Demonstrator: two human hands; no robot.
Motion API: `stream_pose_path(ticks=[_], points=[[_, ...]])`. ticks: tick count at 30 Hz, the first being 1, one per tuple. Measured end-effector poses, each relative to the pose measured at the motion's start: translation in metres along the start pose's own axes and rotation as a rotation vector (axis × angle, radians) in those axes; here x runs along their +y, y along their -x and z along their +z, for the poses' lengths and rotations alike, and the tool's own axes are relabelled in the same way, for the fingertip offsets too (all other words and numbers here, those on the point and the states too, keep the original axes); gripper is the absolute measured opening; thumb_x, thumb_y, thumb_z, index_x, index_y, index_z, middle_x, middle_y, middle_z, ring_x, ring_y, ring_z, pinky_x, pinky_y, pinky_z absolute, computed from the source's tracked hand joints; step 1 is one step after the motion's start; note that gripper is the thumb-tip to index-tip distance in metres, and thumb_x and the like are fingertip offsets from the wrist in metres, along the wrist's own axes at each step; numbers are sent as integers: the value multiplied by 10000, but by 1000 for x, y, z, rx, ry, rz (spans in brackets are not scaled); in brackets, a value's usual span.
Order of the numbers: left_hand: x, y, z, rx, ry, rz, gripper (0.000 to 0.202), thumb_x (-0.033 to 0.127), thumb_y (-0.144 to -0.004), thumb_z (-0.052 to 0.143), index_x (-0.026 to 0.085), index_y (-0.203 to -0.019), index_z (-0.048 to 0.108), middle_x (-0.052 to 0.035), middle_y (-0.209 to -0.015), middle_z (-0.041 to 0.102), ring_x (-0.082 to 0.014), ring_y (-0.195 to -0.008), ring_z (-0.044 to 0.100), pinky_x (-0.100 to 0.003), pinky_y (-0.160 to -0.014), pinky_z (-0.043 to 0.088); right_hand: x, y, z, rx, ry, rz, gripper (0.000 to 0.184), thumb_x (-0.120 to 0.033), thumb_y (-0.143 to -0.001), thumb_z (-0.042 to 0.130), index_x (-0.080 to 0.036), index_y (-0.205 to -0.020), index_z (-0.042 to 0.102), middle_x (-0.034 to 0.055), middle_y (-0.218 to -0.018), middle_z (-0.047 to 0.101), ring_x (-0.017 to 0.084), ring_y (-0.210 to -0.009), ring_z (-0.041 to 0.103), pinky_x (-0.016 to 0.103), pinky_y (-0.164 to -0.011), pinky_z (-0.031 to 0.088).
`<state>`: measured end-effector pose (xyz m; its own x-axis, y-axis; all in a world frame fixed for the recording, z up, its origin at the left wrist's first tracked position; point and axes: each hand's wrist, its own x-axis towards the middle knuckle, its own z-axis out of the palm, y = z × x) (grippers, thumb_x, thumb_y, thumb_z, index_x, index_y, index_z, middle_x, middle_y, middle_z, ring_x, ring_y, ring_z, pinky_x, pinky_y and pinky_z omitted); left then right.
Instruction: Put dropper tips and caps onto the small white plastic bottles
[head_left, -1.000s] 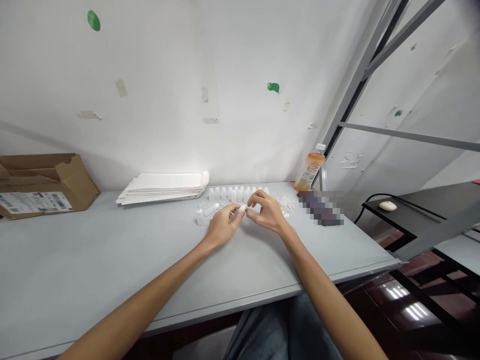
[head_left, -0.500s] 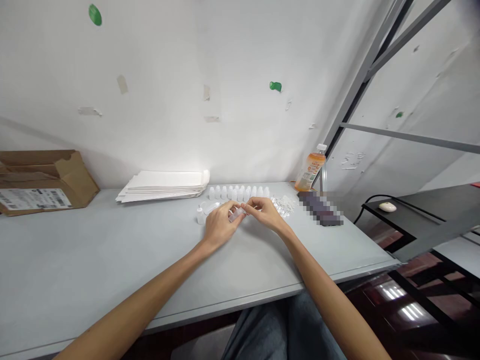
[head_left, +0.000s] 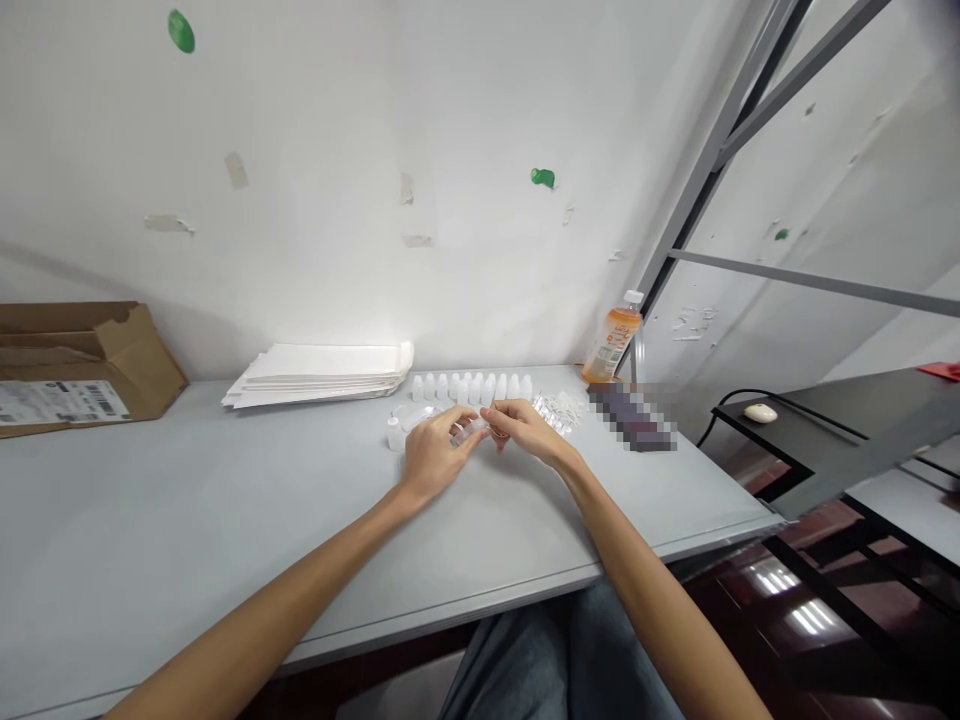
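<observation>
My left hand [head_left: 435, 450] is closed around a small translucent white dropper bottle [head_left: 469, 432], tilted with its far end toward the right. At that end, my right hand [head_left: 526, 430] has its fingers curled and pinched together; what lies between them is hidden. Just left of my left hand stands another small white bottle [head_left: 395, 435], beside a clear round item [head_left: 417, 415] partly covered by the hand. Behind my hands several small white bottles [head_left: 472, 388] stand in rows. A pile of small white pieces [head_left: 562, 410] lies beyond my right hand.
A stack of white envelopes [head_left: 322, 370] lies at the back of the grey table [head_left: 225, 520]. An open cardboard box [head_left: 90, 365] sits far left. On the right are an orange drink bottle [head_left: 613, 340] and a blurred dark object [head_left: 634, 418]. A metal frame [head_left: 694, 205] rises there.
The view has shifted slightly. My right hand's fingers have curled further in at the bottle's end, with lower fingers now showing beneath. My left hand keeps its hold on the bottle.
</observation>
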<state>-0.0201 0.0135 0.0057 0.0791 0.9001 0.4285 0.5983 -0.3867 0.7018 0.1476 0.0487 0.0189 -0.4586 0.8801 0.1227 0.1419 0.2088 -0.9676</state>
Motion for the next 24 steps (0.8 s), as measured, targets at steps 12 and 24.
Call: stream_pose_path(ticks=[12, 24], points=[[-6, -3, 3, 49, 38, 129, 258, 339, -841, 618, 216, -1061, 673, -40, -997, 714, -152, -723, 609, -257, -626, 453, -3, -1, 1, 61, -110, -11, 540, -586, -804, 588, -190, -490, 397, -58, -464, 313, 91, -440, 421, 251, -464, 447], [0, -4, -4, -135, 226, -63, 475, 483, -936, 375, 179, -618, 553, 23, -508, 555, -108, -443, 518, -241, -559, 409, -8, 2, 0, 21, -124, 8, 480, -565, -787, 622, -186, -581, 410, -30, -604, 440, 100, -508, 488, 259, -472, 450]])
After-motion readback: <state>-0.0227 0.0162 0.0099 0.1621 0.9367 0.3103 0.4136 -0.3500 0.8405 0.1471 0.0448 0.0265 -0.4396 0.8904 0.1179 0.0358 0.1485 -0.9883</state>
